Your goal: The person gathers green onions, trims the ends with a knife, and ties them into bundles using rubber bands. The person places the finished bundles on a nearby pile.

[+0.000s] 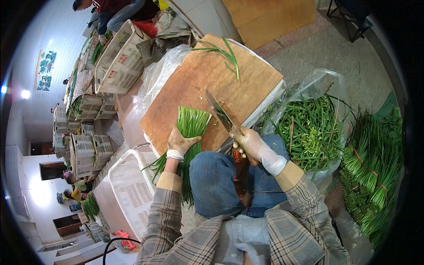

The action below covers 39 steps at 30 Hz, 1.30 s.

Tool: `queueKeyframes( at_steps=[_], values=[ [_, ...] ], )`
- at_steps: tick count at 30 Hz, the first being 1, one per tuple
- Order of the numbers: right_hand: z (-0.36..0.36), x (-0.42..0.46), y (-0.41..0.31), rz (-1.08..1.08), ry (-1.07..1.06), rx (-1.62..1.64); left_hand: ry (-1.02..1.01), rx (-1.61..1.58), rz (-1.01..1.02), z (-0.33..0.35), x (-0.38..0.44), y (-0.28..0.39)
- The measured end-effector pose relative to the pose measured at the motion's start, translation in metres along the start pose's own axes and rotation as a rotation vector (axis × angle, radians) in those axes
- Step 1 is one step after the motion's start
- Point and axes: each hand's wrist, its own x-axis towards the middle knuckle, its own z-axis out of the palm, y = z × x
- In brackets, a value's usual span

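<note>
My left hand (183, 143), in a soiled thin glove, grips a bunch of garlic chives (192, 123). Its evenly cut pale ends rest over the near left part of a wooden board (215, 78); the leaves hang down beside my left knee. My right hand (248, 142), also gloved, holds a knife (219, 111) by its handle. The broad blade points up and left over the board, apart from the bunch. A few loose green leaves (234, 59) lie at the board's far end. Small cut bits are scattered near the blade.
Right of the board, a clear plastic bag (333, 78) holds leaf scraps (309, 132). Banded chive bundles (371, 179) lie farther right. A white plastic basket (132, 185) stands by my left arm. At upper left, a person (114, 16) bends beside another crate (121, 63).
</note>
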Motion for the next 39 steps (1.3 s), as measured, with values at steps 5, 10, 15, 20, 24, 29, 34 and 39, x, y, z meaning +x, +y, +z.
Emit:
queueKeyframes(
  at_steps=[5, 10, 15, 20, 24, 29, 34, 39],
  values=[
    [0.007, 0.004, 0.011, 0.045, -0.084, 0.134, 0.018, -0.024, 0.049, -0.001, 0.0, 0.002],
    [0.009, 0.01, 0.016, 0.068, -0.101, 0.076, 0.064, -0.023, 0.1, 0.005, 0.003, -0.012],
    [0.01, 0.002, -0.003, 0.058, -0.079, -0.252, 0.046, -0.067, 0.095, 0.005, 0.003, -0.015],
    [0.017, -0.003, -0.013, 0.09, -0.035, -0.391, 0.003, -0.069, 0.04, 0.006, 0.005, -0.024],
    [0.035, 0.04, 0.015, -0.124, 0.157, -0.639, 0.021, -0.07, 0.074, 0.004, 0.004, -0.004],
    [0.019, 0.037, -0.001, -0.038, 0.093, -0.423, -0.045, -0.154, 0.136, 0.001, 0.009, -0.02],
    [0.017, -0.016, 0.039, -0.098, 0.369, -0.095, -0.16, -0.53, 0.136, -0.048, -0.018, -0.035],
    [0.029, -0.031, 0.027, -0.165, 0.118, -0.149, -0.349, -0.925, 0.061, -0.106, -0.064, -0.061]
  ],
)
